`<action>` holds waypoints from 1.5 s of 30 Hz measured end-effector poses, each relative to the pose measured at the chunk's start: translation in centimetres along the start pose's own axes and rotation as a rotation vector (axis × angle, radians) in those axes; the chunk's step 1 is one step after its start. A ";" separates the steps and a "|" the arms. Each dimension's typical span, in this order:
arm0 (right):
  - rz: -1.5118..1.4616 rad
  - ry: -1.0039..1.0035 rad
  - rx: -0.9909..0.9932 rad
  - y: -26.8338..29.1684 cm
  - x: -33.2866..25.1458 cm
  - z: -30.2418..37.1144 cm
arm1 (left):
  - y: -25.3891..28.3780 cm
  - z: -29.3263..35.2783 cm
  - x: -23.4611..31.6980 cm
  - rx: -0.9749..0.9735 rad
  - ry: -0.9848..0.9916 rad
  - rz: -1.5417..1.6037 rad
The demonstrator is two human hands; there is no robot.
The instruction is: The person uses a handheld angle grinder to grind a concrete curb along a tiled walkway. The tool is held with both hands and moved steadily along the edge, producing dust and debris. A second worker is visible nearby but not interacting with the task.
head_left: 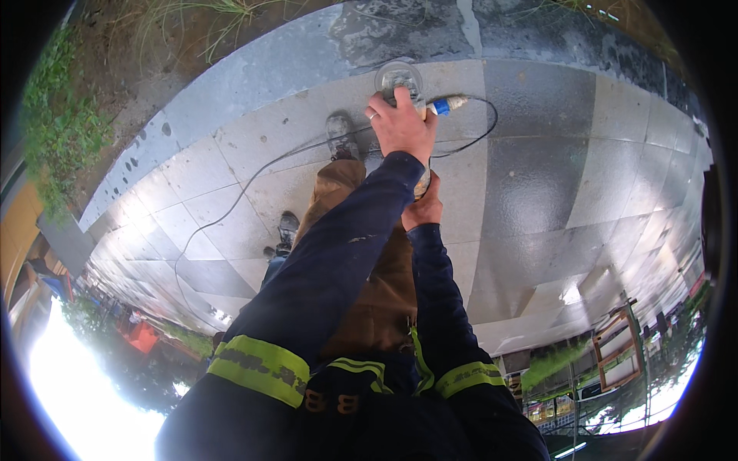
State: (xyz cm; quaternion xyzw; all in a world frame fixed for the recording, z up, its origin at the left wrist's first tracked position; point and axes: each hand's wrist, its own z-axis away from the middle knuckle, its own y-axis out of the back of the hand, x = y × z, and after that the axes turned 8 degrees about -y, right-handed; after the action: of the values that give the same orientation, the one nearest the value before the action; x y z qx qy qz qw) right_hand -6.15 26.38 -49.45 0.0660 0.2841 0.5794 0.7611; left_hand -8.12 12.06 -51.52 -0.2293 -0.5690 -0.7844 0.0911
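My left hand (403,127) is closed over the front of an angle grinder (398,77), just above the paving near the kerb. A round, see-through blur, apparently its disc, rings the tool's head. My right hand (427,206) wraps the rear of the tool's body, which lies partly hidden behind my left sleeve. Beside my left hand a blue and white plug connector (446,106) rests on the tiles, joined to a dark cable (492,127) that loops round to the right. The grinder's contact with the ground is hidden by my left hand.
Light and dark paving tiles (538,177), wet in places, meet a grey kerb (261,69) with soil and grass beyond. A long thin cord (231,215) trails left. My boot (340,134) stands left of the grinder; another dark shoe (288,227) is farther left. A wooden frame (617,349) stands lower right.
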 end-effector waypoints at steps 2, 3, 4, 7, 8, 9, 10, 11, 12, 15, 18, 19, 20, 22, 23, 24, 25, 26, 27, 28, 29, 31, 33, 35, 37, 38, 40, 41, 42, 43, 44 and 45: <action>-0.017 0.026 0.023 0.5 -0.2 -0.2 | -0.4 -0.1 0.4 0.062 -0.073 0.019; -0.020 0.008 0.042 0.7 -0.3 -0.3 | -0.5 -0.1 0.6 0.007 -0.081 0.046; -0.013 0.010 0.023 0.8 -0.4 -0.4 | -0.7 -0.3 0.7 0.062 -0.071 0.019; 0.003 0.004 0.015 1.0 -0.5 -0.5 | -0.8 -0.4 0.8 0.051 -0.044 0.021; 0.009 0.008 0.015 1.0 -0.5 -0.5 | -0.8 -0.4 0.8 0.048 -0.038 0.028; 0.001 0.016 -0.009 1.0 -0.5 -0.5 | -0.8 -0.4 0.8 0.059 0.001 0.007; 0.005 0.018 0.021 1.0 -0.4 -0.4 | -0.8 -0.3 0.9 0.052 -0.041 0.033; -0.004 0.024 0.027 1.0 -0.3 -0.4 | -0.8 -0.2 0.9 0.060 -0.049 0.030; 0.003 -0.017 0.024 1.1 -0.1 -0.4 | -0.8 -0.2 1.1 -0.002 -0.006 0.021; -0.077 0.067 0.076 1.4 0.1 -0.8 | -1.1 -0.2 1.6 0.035 -0.095 0.075; -0.005 0.068 0.062 1.5 0.3 -0.8 | -1.1 -0.2 1.7 0.085 -0.078 0.090; 0.018 0.028 0.048 1.4 0.3 -0.8 | -1.1 -0.2 1.7 0.041 -0.042 0.064; 0.013 0.043 0.054 1.4 0.3 -0.8 | -1.0 -0.2 1.7 0.032 -0.041 0.053; -0.023 0.059 0.055 1.3 0.3 -0.7 | -1.0 -0.1 1.7 0.030 -0.047 0.057; -0.053 0.061 0.049 1.2 0.3 -0.6 | -1.0 -0.1 1.6 0.041 -0.055 0.071; -0.074 0.017 0.043 1.2 0.3 -0.7 | -1.0 -0.1 1.7 -0.026 -0.026 0.095; -0.067 0.055 0.043 1.2 0.4 -0.7 | -1.0 -0.1 1.7 0.051 -0.058 0.082; -0.052 0.046 0.042 1.2 0.4 -0.7 | -1.0 -0.1 1.6 0.052 -0.054 0.078; -0.066 0.094 0.083 1.2 0.4 -0.7 | -1.0 0.0 1.6 0.057 -0.100 0.106; -0.020 0.037 0.040 1.2 0.4 -0.7 | -1.0 0.0 1.5 0.050 -0.036 0.072; -0.003 0.038 0.038 1.1 0.5 -0.7 | -0.9 0.0 1.4 0.049 -0.023 0.070; 0.004 0.041 0.027 0.9 0.6 -0.6 | -0.5 0.2 1.0 0.027 0.066 0.033; 0.005 -0.005 -0.004 0.6 0.8 -0.5 | -0.3 0.3 0.6 0.036 0.016 0.090; -0.002 0.041 0.016 0.3 0.9 -0.4 | 0.0 0.3 0.3 0.043 0.020 0.095; 0.012 0.049 0.016 0.0 1.0 -0.4 | 0.1 0.2 0.0 0.063 -0.032 0.110; 0.023 0.056 0.012 -0.2 1.1 -0.4 | 0.2 0.2 -0.1 0.056 0.034 0.075; 0.034 0.081 0.004 -0.4 1.1 -0.3 | 0.4 0.2 -0.4 0.051 0.080 0.056; 0.035 0.097 0.001 -0.4 1.1 -0.3 | 0.5 0.2 -0.5 0.047 0.127 0.041; 0.055 0.059 -0.024 -0.5 1.0 -0.3 | 0.6 0.3 -0.7 0.054 0.078 0.077; 0.031 0.109 0.007 -0.5 1.0 -0.2 | 0.5 0.3 -0.8 0.049 0.079 0.083; 0.026 0.106 0.016 -0.6 1.0 -0.2 | 0.5 0.3 -0.9 0.007 0.123 0.077; 0.031 0.063 0.021 -0.6 1.0 -0.2 | 0.5 0.3 -1.0 0.052 0.071 0.090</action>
State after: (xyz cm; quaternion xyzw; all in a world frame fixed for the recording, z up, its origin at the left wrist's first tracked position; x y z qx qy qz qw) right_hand -5.55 27.03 -50.21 0.0600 0.3127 0.5900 0.7420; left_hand -6.90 12.06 -51.47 -0.2243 -0.5749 -0.7720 0.1523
